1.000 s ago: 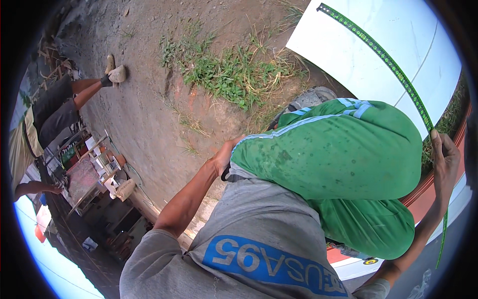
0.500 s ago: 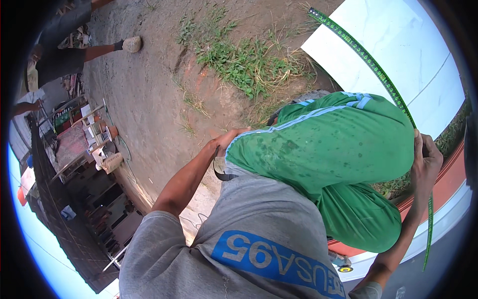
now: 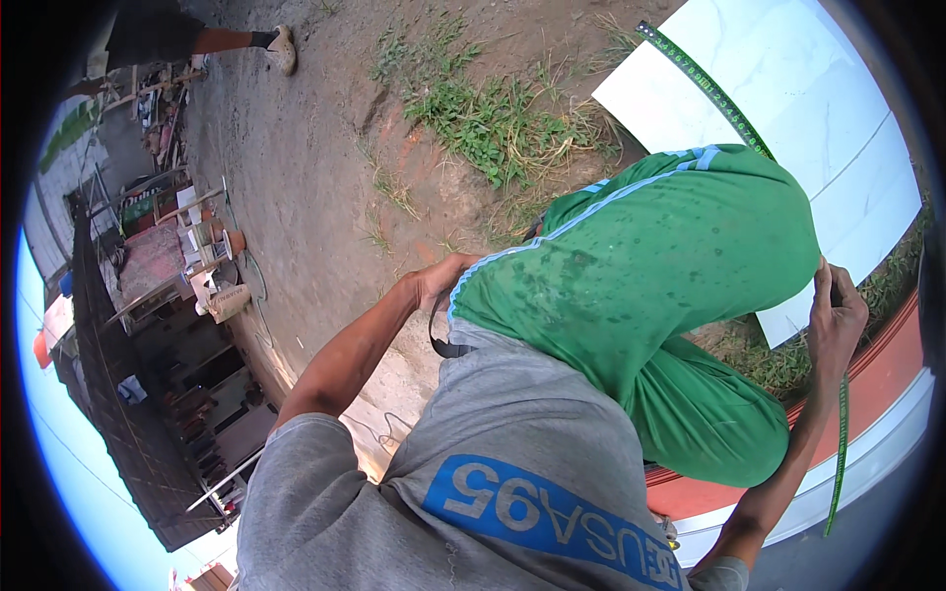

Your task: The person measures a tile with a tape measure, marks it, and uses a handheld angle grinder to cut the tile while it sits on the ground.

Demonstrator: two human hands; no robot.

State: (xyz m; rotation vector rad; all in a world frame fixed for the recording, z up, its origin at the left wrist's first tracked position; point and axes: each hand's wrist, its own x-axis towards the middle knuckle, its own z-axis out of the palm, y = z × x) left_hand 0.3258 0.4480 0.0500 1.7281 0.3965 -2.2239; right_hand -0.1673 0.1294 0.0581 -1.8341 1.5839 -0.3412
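Note:
My right hand [image 3: 838,313] is closed on a green tape measure strip [image 3: 706,83], thumb and fingers pinched beside my bent knee. One stretch of the strip lies across a white tile with faint grey veins [image 3: 849,158]; my knee covers part of it. The loose tail of the strip hangs down past my right wrist. My left hand [image 3: 439,283] rests at the hip of my green shorts [image 3: 631,266]; its fingers are hidden by the cloth.
Grass and weeds [image 3: 493,133] grow on bare soil near the tile. A red-and-white ledge [image 3: 892,345] curves along the right. Another person's leg [image 3: 222,39] shows at the upper left, above a cluttered table [image 3: 153,258] and a dark-roofed shed [image 3: 108,374].
My view has shifted, and my knee now covers more of the tape while more of the tile's near corner shows. The other person's leg appears higher. My right hand keeps its pinch.

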